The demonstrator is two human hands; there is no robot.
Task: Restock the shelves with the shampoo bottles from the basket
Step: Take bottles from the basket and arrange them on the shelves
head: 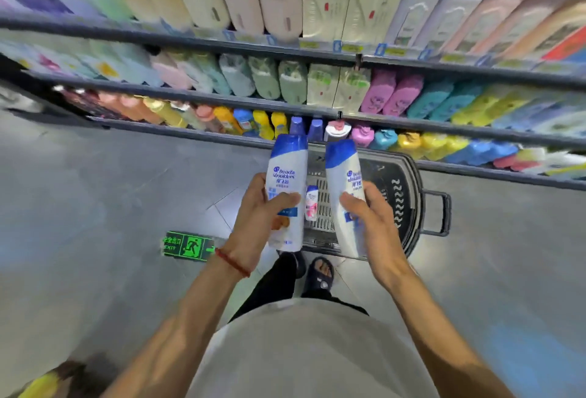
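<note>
While each hand grips a white shampoo bottle, left hand (260,207) on one (287,194), right hand (369,214) on the other (344,194), both hover above the basket (402,194). Both hands loaded, either bottle could topple neighbours on the crowded bottom shelf (380,136).

The light is bright and even, with faint shadows on the floor (95,201), where an exit sign (187,245) glows green. The wide lens bows the shelves (222,42) and blur smears their stock toward the edges; the central shampoo bottles (287,172) are legible.
</note>
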